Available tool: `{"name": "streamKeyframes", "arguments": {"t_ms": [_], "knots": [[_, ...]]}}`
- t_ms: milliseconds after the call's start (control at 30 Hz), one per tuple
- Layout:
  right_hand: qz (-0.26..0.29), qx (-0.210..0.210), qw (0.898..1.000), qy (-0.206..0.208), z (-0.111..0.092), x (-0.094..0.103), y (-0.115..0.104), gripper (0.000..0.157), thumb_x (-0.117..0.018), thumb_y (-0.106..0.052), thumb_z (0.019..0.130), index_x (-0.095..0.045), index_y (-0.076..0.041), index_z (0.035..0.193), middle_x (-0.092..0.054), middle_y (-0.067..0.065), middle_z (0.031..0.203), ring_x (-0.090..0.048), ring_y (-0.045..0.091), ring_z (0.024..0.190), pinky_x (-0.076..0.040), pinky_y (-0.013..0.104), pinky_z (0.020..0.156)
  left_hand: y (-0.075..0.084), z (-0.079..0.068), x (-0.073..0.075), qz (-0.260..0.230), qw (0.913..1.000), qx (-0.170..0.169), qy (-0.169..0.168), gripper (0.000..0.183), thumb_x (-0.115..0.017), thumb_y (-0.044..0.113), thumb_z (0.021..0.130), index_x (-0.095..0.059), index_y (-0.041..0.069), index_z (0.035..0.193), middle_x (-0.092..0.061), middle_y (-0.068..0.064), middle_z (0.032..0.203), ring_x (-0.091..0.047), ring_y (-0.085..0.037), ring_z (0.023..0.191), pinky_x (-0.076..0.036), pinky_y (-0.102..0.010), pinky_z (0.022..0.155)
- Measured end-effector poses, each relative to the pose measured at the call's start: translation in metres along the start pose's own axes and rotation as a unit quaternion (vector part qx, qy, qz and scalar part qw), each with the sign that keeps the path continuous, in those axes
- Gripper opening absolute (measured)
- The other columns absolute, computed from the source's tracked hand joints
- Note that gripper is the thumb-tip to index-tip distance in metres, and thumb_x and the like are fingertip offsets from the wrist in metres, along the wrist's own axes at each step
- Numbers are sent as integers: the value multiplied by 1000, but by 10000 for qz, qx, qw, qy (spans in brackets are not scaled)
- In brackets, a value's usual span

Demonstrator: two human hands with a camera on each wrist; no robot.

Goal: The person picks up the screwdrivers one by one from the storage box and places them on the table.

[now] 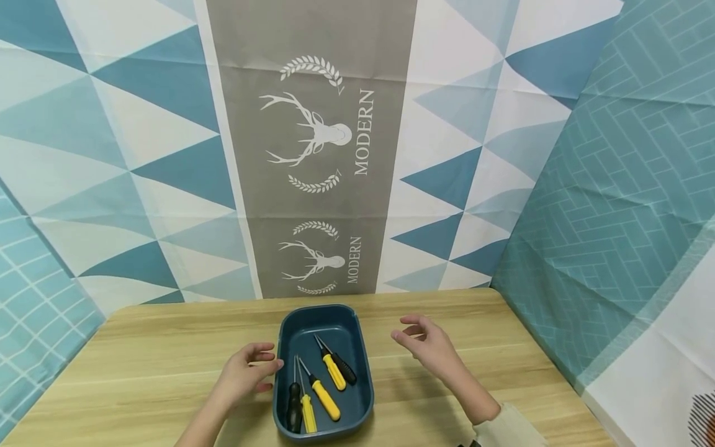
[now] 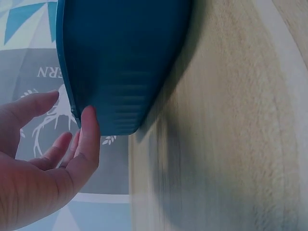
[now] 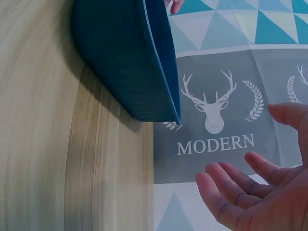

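A dark blue plastic tray (image 1: 353, 406) stands on the wooden table with several screwdrivers lying in it. On its left side are a black-handled screwdriver (image 1: 294, 406), a clear yellow one (image 1: 308, 415) and a yellow one with a black collar (image 1: 325, 399). To the right lie another yellow screwdriver (image 1: 334, 370) and a black-handled one (image 1: 344, 369). My left hand (image 1: 246, 374) is at the tray's left rim, fingers loosely bent, thumb tip overlapping the rim in the head view. Off the tray's right side, my right hand (image 1: 429, 347) hovers with relaxed fingers and holds nothing.
The wooden table (image 1: 167, 354) reaches back to a patterned cloth (image 1: 313, 143) printed with deer heads and triangles. A teal cloth (image 1: 625, 186) hangs along the right side, and a pale blue checked one (image 1: 39, 310) at the left.
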State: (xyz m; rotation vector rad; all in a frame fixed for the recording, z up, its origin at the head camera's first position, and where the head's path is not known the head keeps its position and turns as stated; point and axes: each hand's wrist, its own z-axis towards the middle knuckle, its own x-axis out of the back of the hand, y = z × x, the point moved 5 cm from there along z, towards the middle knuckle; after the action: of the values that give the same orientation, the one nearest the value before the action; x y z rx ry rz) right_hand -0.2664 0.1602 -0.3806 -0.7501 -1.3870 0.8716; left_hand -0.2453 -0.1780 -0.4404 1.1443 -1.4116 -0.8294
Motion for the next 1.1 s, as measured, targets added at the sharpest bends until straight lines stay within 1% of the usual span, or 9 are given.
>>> {"name": "streamKeyframes", "arguments": {"t_ms": [133, 400, 600, 733, 967, 1100], "knots": [[263, -72, 9996, -120, 1, -3, 0, 43, -67, -36, 84, -60, -11, 118, -63, 7, 105, -60, 15, 87, -54, 32, 67, 0, 1, -1, -70, 10000, 34, 2, 53, -69, 15, 83, -47, -5, 127, -55, -24, 116, -64, -21, 86, -57, -41, 67], [627, -152, 9971, -406, 0, -10, -2, 44, -65, -35, 86, -58, -7, 120, -63, 9, 104, -61, 16, 86, -55, 38, 71, -2, 1, -4, -210, 9997, 98, 3, 50, -68, 11, 83, -48, -5, 126, -55, -23, 113, -65, -22, 83, -57, -40, 65], [867, -134, 9941, -640, -2, -17, -7, 45, -64, -34, 87, -56, -5, 121, -64, 10, 104, -63, 21, 89, -55, 37, 70, -3, 2, -4, -196, 9997, 121, 16, 51, -69, 11, 82, -49, -5, 126, -56, -23, 112, -66, -22, 82, -57, -39, 64], [966, -103, 9922, -781, -3, -20, -9, 46, -63, -34, 88, -55, -3, 121, -64, 11, 105, -63, 25, 90, -55, 36, 69, -3, 3, -5, -165, 9997, 163, 21, 50, -69, 10, 82, -49, -5, 125, -57, -22, 111, -66, -22, 80, -57, -39, 65], [1009, -94, 9902, -961, -3, -29, -12, 47, -63, -36, 88, -55, -3, 121, -65, 10, 106, -63, 21, 89, -55, 37, 69, -2, 2, -6, -145, 9997, 171, 23, 50, -69, 9, 82, -49, -5, 125, -57, -22, 110, -64, -20, 80, -57, -38, 66], [1028, -79, 9887, -1092, -3, -34, -15, 47, -62, -37, 88, -55, -3, 121, -65, 10, 106, -62, 20, 88, -55, 37, 70, -3, 1, -6, -223, 9996, 154, 21, 49, -67, 6, 82, -49, -6, 125, -57, -22, 110, -63, -19, 80, -57, -38, 66]]}}
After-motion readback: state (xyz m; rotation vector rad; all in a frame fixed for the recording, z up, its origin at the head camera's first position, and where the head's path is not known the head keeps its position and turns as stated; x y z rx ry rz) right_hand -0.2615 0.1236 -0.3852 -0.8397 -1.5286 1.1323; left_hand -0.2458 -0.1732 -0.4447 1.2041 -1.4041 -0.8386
